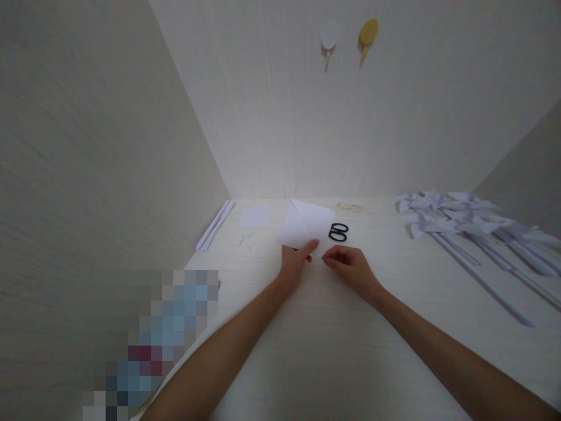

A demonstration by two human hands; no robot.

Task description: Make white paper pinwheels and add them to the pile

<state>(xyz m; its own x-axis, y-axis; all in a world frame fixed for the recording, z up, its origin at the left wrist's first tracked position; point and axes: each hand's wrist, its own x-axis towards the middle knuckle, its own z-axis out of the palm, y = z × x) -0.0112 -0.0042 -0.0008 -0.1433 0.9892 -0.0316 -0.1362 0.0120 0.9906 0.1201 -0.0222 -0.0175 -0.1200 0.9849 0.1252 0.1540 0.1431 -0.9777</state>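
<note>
One folded white paper (pixel 304 225) sits at the middle of the frame, its lower edge grasped by the left hand (pixel 297 262).
Its far edge lies near where the table (pixel 307 339) meets the wall (pixel 307 128); black-handled scissors (pixel 338 232) are just beside its right edge, a flat sheet (pixel 255 216) lies apart to the left, and open tabletop spreads between the forearms at lower centre. One corner points toward the top of the frame, a crease slanting down-right from it; the sides look nearly equal, so the long axis is uncertain. The right hand (pixel 348 264) curls its fingertips beside the paper's lower right; whether they grip anything, I cannot tell.
</note>
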